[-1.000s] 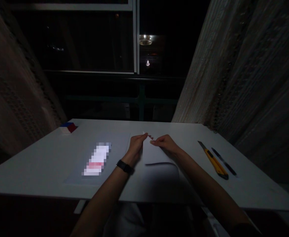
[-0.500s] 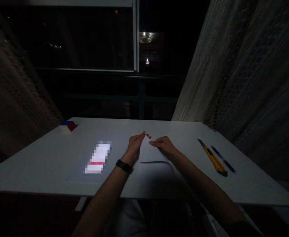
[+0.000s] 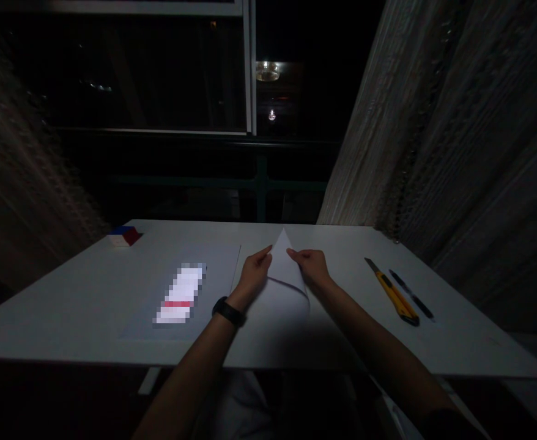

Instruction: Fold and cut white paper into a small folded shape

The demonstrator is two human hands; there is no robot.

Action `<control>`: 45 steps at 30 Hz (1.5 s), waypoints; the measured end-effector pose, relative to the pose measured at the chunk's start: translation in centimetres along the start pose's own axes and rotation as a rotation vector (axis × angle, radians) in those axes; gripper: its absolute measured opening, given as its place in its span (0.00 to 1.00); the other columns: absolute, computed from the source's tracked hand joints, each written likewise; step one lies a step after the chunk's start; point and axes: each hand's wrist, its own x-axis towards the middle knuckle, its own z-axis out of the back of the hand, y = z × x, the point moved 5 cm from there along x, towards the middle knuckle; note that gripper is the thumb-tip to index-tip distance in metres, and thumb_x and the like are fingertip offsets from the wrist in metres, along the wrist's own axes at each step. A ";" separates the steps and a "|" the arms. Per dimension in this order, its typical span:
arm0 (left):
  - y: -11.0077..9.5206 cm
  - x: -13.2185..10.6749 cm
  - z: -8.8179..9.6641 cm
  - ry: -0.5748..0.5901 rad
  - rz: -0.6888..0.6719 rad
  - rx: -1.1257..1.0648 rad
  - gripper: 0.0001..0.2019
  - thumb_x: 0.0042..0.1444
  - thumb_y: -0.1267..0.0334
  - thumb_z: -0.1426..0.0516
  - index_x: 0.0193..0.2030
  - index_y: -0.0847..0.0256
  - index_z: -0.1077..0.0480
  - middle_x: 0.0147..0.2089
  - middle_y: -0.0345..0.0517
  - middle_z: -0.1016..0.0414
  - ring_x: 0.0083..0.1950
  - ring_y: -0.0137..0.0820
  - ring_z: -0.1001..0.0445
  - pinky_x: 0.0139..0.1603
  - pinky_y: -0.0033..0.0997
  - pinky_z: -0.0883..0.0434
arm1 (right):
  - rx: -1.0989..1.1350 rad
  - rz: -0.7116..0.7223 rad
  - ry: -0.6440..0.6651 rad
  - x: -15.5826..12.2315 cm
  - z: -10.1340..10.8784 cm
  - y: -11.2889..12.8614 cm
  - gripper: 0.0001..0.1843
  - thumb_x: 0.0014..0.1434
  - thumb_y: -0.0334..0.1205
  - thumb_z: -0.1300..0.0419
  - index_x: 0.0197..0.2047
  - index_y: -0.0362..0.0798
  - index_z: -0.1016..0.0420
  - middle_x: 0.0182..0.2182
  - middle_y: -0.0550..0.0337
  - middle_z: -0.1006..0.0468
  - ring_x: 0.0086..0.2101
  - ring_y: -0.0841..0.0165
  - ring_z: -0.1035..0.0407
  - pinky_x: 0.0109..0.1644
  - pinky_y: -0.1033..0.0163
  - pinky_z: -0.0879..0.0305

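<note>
A white sheet of paper [image 3: 284, 269] lies on the white table [image 3: 89, 293] in front of me, folded so that a pointed corner stands up at its far end. My left hand [image 3: 252, 275] pinches the sheet's left edge and wears a black watch on the wrist. On the right edge, my right hand [image 3: 312, 266] has its fingers closed on the paper. The two hands sit close together, either side of the raised point.
A yellow utility knife [image 3: 394, 298] and a dark pen [image 3: 410, 293] lie at the right. A flat grey mat [image 3: 213, 269] with a blurred white item [image 3: 179, 294] is at the left. A coloured cube [image 3: 124, 235] sits at the far left corner. Curtains hang on both sides.
The paper's far corner has been lifted and now stands up as a point between my hands. Both hands have shifted slightly along its edges.
</note>
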 end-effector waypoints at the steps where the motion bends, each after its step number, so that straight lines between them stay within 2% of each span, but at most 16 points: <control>1: 0.0 0.0 0.2 -0.043 -0.033 0.043 0.18 0.51 0.61 0.42 0.49 0.64 0.28 0.48 0.52 0.26 0.47 0.39 0.28 0.50 0.37 0.34 | 0.020 -0.012 -0.006 -0.1 -0.1 -0.1 0.25 0.39 0.58 0.37 0.20 0.40 0.25 0.17 0.56 0.27 0.20 0.70 0.37 0.23 0.66 0.44; 4: -0.4 -0.2 0.5 -0.127 -0.116 0.151 0.16 0.51 0.60 0.43 0.46 0.61 0.26 0.47 0.50 0.25 0.48 0.39 0.28 0.51 0.36 0.34 | 0.112 -0.056 0.001 -0.3 -0.5 -0.3 0.25 0.38 0.58 0.36 0.21 0.40 0.25 0.18 0.56 0.26 0.20 0.70 0.36 0.24 0.65 0.43; 10: -1.1 -0.9 0.2 -0.135 -0.159 0.240 0.15 0.51 0.59 0.42 0.45 0.58 0.26 0.43 0.49 0.23 0.44 0.38 0.26 0.47 0.34 0.33 | 0.241 -0.117 0.000 -0.9 -0.9 -0.2 0.25 0.34 0.57 0.33 0.21 0.41 0.25 0.19 0.55 0.25 0.20 0.69 0.35 0.24 0.64 0.41; 15: -1.0 -0.7 0.2 -0.120 -0.099 0.126 0.16 0.50 0.59 0.42 0.45 0.60 0.26 0.45 0.48 0.24 0.48 0.39 0.28 0.51 0.37 0.34 | 0.272 -0.145 0.020 -1.1 -1.0 -0.2 0.23 0.34 0.56 0.33 0.20 0.41 0.26 0.18 0.57 0.26 0.19 0.71 0.37 0.23 0.65 0.43; 19: -0.2 -0.3 0.1 -0.099 -0.023 0.019 0.17 0.48 0.60 0.41 0.44 0.65 0.26 0.44 0.51 0.23 0.46 0.39 0.26 0.49 0.38 0.32 | 0.300 -0.160 0.054 -1.1 -1.1 -0.3 0.23 0.35 0.55 0.33 0.20 0.41 0.27 0.18 0.57 0.27 0.19 0.71 0.38 0.22 0.66 0.43; 22: 0.3 -0.1 0.4 -0.131 0.012 -0.011 0.17 0.47 0.61 0.40 0.44 0.65 0.26 0.43 0.52 0.23 0.45 0.39 0.26 0.48 0.37 0.31 | 0.309 -0.174 0.111 -1.1 -1.5 -0.4 0.23 0.36 0.56 0.34 0.21 0.41 0.27 0.18 0.58 0.28 0.19 0.72 0.38 0.22 0.66 0.42; 28: 0.1 -0.1 0.9 -0.200 -0.001 0.012 0.14 0.47 0.63 0.40 0.42 0.63 0.25 0.43 0.50 0.23 0.44 0.37 0.26 0.48 0.37 0.31 | 0.305 -0.227 0.151 -1.4 -1.8 -0.4 0.21 0.36 0.55 0.33 0.18 0.43 0.29 0.16 0.59 0.30 0.18 0.73 0.39 0.21 0.67 0.43; 34: -0.2 -0.2 0.6 -0.171 0.014 -0.055 0.15 0.47 0.62 0.40 0.42 0.64 0.25 0.43 0.51 0.23 0.44 0.37 0.26 0.48 0.37 0.31 | 0.248 -0.184 0.134 -1.2 -1.4 0.0 0.21 0.34 0.54 0.33 0.15 0.43 0.31 0.11 0.63 0.35 0.14 0.75 0.45 0.18 0.67 0.51; 39: -0.2 -0.1 0.9 -0.190 -0.017 -0.006 0.15 0.47 0.62 0.40 0.43 0.63 0.25 0.44 0.50 0.23 0.45 0.37 0.26 0.49 0.37 0.32 | 0.248 -0.202 0.173 -1.3 -1.6 0.0 0.22 0.35 0.55 0.34 0.16 0.43 0.31 0.13 0.62 0.33 0.16 0.74 0.43 0.19 0.67 0.49; 42: -0.2 -0.1 1.1 -0.219 -0.015 0.018 0.14 0.48 0.63 0.41 0.42 0.63 0.25 0.43 0.49 0.23 0.45 0.37 0.26 0.49 0.38 0.32 | 0.226 -0.213 0.192 -1.4 -1.7 0.0 0.22 0.35 0.55 0.34 0.13 0.44 0.34 0.11 0.63 0.35 0.14 0.75 0.45 0.18 0.67 0.50; 45: -0.2 -0.2 1.0 -0.222 -0.006 0.000 0.13 0.48 0.63 0.41 0.41 0.63 0.25 0.43 0.49 0.23 0.45 0.37 0.26 0.49 0.37 0.32 | 0.196 -0.195 0.159 -1.2 -1.6 -0.1 0.22 0.34 0.55 0.33 0.13 0.44 0.33 0.10 0.63 0.36 0.14 0.76 0.47 0.18 0.66 0.52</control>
